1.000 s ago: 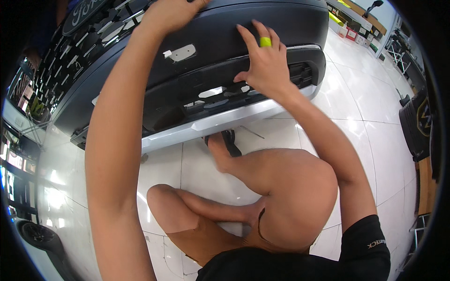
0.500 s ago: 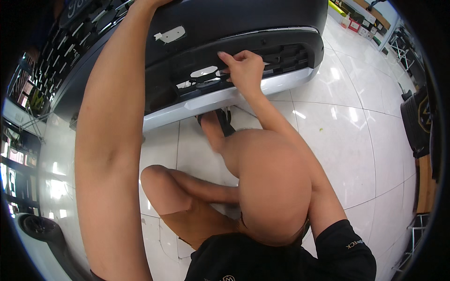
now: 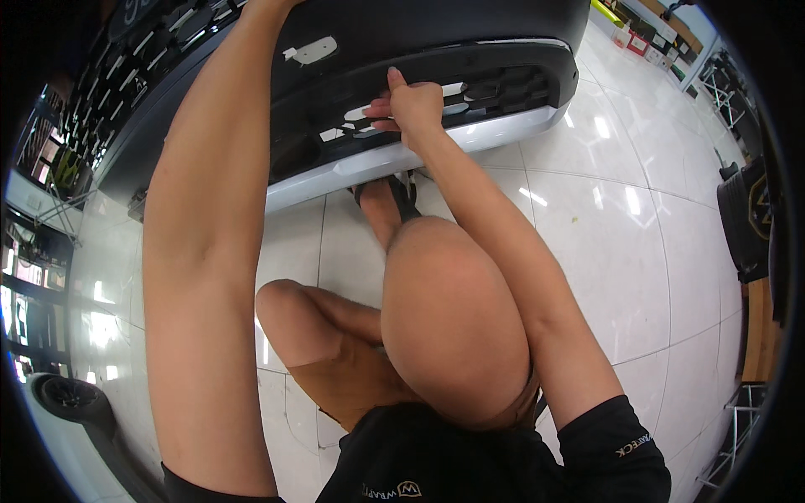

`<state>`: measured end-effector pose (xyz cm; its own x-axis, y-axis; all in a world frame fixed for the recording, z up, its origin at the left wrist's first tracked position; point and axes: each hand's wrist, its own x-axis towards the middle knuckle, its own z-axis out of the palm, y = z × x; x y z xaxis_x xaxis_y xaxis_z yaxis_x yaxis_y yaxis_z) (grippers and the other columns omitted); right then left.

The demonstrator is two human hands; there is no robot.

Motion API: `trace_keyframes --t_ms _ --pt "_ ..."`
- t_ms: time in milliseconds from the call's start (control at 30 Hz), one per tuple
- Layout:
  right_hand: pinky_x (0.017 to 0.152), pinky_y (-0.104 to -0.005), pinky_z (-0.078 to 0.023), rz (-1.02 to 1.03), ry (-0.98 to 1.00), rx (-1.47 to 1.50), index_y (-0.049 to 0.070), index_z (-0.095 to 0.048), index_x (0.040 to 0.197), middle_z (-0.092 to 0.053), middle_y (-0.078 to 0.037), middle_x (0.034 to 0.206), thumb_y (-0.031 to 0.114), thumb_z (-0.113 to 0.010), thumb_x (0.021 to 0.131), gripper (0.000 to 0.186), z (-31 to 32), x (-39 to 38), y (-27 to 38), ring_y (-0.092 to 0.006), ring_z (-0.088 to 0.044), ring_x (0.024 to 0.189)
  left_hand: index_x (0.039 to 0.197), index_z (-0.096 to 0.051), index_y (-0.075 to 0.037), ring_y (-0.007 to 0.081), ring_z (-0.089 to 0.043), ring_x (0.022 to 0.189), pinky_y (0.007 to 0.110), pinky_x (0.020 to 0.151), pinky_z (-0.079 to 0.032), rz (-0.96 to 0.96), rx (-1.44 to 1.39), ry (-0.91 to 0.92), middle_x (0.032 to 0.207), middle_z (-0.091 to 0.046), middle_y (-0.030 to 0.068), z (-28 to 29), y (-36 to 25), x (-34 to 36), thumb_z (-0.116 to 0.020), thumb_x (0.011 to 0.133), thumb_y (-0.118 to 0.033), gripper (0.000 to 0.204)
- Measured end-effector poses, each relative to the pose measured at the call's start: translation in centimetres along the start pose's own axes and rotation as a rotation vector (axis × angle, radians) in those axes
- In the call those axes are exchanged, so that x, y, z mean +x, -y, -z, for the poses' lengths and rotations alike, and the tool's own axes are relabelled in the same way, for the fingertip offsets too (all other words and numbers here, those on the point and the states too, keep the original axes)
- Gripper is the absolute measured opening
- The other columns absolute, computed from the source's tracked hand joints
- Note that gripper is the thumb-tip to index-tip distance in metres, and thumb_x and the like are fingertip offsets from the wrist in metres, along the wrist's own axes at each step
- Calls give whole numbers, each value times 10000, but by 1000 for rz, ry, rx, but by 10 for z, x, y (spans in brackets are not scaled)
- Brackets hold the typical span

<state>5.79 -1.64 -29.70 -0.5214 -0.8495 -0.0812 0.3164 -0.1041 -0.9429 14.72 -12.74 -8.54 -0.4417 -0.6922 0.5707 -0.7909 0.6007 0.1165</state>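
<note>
The large black plastic car bumper (image 3: 402,75) with its silver lower trim strip (image 3: 470,142) stands far on the white tiled floor (image 3: 620,251). The right hand (image 3: 411,105) pinches the grille slats, fingers together; press evenly. The left hand is out of view.

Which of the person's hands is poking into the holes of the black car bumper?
The right hand, fingers at the bumper's lower grille; the left arm reaches up out of view.
</note>
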Motion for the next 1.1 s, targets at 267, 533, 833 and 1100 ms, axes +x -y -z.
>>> trace_keyframes --t_ms 267,533,833,1100 --pt "452 -324 -572 -30 20 24 -83 -645 918 -714 -177 791 361 -626 1043 461 5 28 -12 -247 -743 638 1188 -742 -1 426 -654 1181 474 1011 -486 118 56 51 1211 -702 286 -2 -3 2 -476 792 -919 1034" --pt "438 -324 -572 53 49 -9 -85 -653 930 -703 -156 793 388 -658 1020 481 22 32 -7 -248 -736 623 1111 -745 71 433 -685 1106 474 959 -513 4 -40 -37 1139 -714 310 0 -17 1 -532 792 -884 1029" --pt "401 -312 -544 57 144 -79 -85 -692 816 -703 -147 713 395 -705 987 510 27 -11 1 -206 -697 532 1187 -696 81 387 -649 1138 446 1020 -442 62 75 164 1146 -687 277 3 37 19 -539 854 -836 988" --pt "435 -342 -543 3 87 -83 -69 -681 665 -685 -147 612 390 -739 947 542 37 -20 4 -223 -689 489 1034 -722 91 387 -688 1015 444 955 -466 6 28 -1 1031 -708 270 -11 33 15 -444 777 -963 1120"
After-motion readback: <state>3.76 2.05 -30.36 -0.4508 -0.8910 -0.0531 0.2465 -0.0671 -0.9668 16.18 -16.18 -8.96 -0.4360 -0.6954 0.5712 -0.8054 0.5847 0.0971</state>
